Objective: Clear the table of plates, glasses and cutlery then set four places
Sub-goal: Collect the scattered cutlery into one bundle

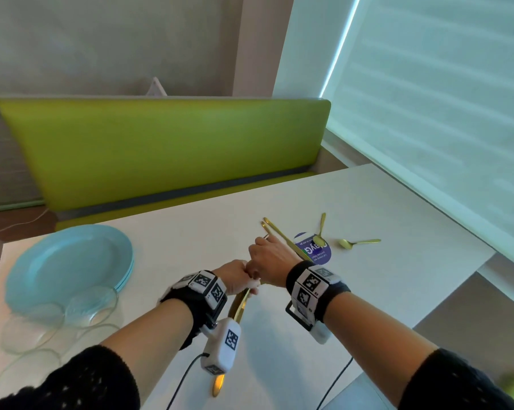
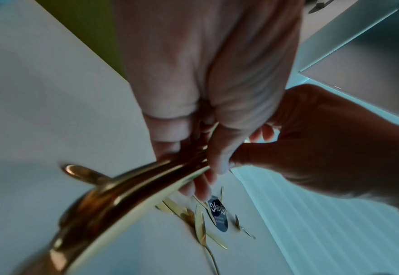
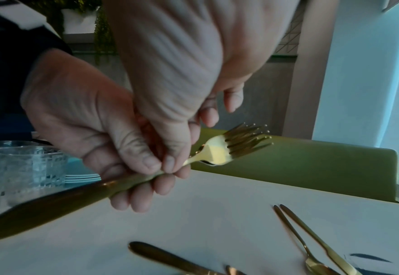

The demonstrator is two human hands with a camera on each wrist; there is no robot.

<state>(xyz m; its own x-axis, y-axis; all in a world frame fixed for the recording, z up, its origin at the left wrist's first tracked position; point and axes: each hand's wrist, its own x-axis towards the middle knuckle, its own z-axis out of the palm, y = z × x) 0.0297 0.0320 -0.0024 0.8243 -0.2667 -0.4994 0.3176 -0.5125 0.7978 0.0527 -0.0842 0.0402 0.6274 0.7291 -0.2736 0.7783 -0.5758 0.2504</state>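
**Gold forks bunched in two hands above the bench**

Both hands meet over the middle of the white bench [image 1: 368, 202]. The left hand [image 1: 235, 276] is wrapped around a bundle of gold forks [image 3: 229, 147], fingers curled under the handles and thumb pressing on top. The right hand [image 1: 272, 257] comes down from above and pinches the same bundle at the necks, thumb tip beside the left thumb.

The bundle's long axis runs from near the person's body out toward the green booth seat [image 1: 167, 149]. The tines point away and slightly up, stacked unevenly; the handle ends trail back under the left wrist.

Beyond the hands, two gold utensils [image 1: 275, 232] lie side by side on the bench, handles pointing toward the far edge. Two gold spoons [image 1: 357, 242] lie just past them, one with its bowl on a round blue sticker [image 1: 317, 251]. At the left sit stacked pale blue plates [image 1: 69, 261], with clear glasses [image 1: 90, 303] just in front.
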